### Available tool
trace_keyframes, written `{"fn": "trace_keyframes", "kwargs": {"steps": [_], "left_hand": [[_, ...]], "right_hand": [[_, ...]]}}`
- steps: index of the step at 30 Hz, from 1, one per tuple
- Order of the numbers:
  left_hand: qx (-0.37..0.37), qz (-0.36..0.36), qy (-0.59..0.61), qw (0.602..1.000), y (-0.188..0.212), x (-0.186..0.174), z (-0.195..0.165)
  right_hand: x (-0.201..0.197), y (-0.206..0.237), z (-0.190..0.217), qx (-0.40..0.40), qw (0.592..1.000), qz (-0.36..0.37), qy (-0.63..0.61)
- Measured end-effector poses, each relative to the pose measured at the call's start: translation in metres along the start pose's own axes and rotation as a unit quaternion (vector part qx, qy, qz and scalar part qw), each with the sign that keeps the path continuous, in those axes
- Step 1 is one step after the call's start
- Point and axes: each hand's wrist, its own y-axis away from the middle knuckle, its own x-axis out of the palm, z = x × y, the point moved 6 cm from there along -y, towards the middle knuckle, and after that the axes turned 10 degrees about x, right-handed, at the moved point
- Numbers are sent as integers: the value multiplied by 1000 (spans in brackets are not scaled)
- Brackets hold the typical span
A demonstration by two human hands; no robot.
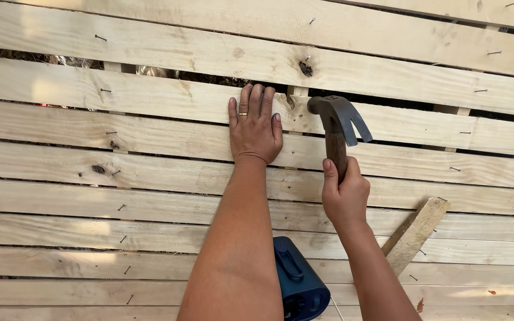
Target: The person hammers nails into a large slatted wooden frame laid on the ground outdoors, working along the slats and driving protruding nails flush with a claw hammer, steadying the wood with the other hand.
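My left hand (255, 128) lies flat, fingers spread slightly, on a pale wooden plank (150, 101) of a slatted panel; a ring is on one finger. Just to its right, my right hand (344, 193) grips the wooden handle of a claw hammer (335, 122). The hammer's dark metal head is raised a little off the boards, its face pointing left toward my left hand and its claw pointing right. Several nails stick partly out of the planks, such as one nail (100, 38) at the upper left.
The panel of horizontal planks fills the view, with dark gaps (388, 101) between some boards. A short loose strip of wood (416, 232) leans diagonally at the lower right. A blue plastic object (297, 279) sits at the bottom between my forearms.
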Motion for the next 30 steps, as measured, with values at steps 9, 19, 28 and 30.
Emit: {"fn": "trace_keyframes", "kwargs": {"steps": [9,19,28,30], "left_hand": [[-1,-2,-7,1000,0,-2,1],[16,-32,-14,999,5,-5,1],[-27,98,-21,995,0,4,4],[-25,83,-14,996,0,0,3]], "right_hand": [[-9,19,36,-232,971,-59,-18],[-14,11,23,-224,961,-14,-158],[-6,1,15,-143,988,-21,-45],[-2,0,17,-168,986,-18,17]]}}
